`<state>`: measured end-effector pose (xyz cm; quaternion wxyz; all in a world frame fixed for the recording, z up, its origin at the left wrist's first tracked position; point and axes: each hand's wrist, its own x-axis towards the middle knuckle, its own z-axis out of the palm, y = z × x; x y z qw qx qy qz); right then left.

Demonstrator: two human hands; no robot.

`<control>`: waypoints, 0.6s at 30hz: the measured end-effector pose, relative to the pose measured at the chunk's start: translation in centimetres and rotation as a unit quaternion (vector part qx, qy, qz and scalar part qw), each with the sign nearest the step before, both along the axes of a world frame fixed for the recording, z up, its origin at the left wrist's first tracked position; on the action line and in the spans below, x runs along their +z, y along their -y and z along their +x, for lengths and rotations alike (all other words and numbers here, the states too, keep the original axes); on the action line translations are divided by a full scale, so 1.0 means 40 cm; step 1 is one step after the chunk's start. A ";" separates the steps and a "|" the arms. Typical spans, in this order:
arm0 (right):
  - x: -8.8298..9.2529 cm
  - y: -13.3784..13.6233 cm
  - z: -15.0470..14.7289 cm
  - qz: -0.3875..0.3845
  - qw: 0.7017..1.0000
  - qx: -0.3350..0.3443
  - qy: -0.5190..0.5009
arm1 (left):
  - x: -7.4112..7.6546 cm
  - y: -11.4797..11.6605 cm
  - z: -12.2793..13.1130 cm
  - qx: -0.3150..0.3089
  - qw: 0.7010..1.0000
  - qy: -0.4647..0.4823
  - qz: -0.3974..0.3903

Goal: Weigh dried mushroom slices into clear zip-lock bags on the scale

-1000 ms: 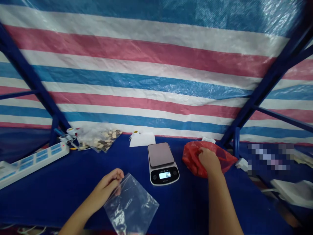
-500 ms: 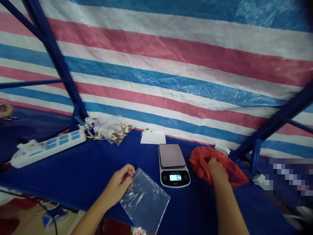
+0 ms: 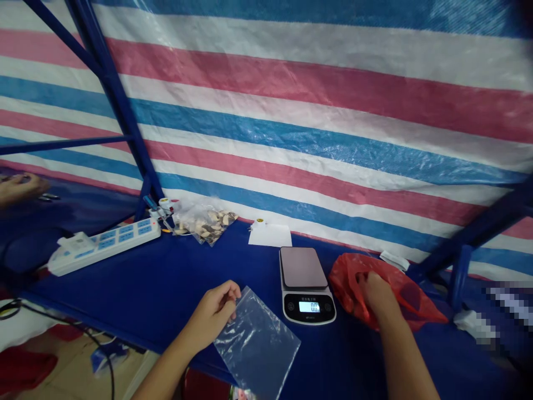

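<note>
**Bag Filling at the Scale: Reaching Into the Red Bag**

Currently, the left hand is pinching the upper corner of an empty clear zip bag between thumb and fingers, closed on the plastic; the bag is lying flat on the blue table cover, just left of the digital scale. The right hand is resting in the mouth of the red plastic bag, just right of the scale; its fingers are curling into the folds, and whether they are gripping the contents or only the film cannot be told.

Step in hand, as judged: the person is drawing material out of the red bag while holding the clear bag ready. The scale platform is bare and the display is lit.

The next move is likely calling for opening the clear bag's mouth, which one hand alone is not doing, and for keeping any load centred on the platform.

Surface and surroundings: a white power strip is lying at the left rear, near a clear bag of pale pieces. A white paper slip is sitting behind the scale. A striped tarpaulin is forming the back wall, braced by blue metal frame bars. Another person's hand is showing at the far left edge.
</note>
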<state>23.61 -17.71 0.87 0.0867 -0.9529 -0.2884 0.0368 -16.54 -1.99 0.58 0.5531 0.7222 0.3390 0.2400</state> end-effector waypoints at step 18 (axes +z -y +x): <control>0.000 0.018 0.019 0.163 0.977 0.081 -0.110 | -0.003 -0.002 0.001 -0.009 1.000 0.013 -0.004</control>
